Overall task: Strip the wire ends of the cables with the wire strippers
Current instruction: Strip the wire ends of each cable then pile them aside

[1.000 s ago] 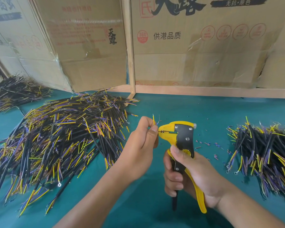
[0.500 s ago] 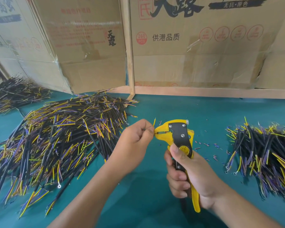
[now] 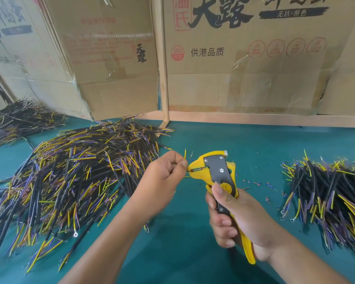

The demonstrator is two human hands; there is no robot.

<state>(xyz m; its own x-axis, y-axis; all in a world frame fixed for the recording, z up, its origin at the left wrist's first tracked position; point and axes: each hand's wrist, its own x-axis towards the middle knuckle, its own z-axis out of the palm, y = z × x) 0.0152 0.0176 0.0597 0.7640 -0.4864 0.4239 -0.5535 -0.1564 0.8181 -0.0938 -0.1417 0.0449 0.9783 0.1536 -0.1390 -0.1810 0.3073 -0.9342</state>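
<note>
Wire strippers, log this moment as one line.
right hand grips wire strippers | left hand pinches cable, one wire end at the head | insulation scraps on table

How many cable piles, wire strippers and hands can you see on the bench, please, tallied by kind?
Cable piles: 3 (far left, left, right)
Strippers: 1
Hands: 2 (left hand, right hand)
Total: 6
</note>
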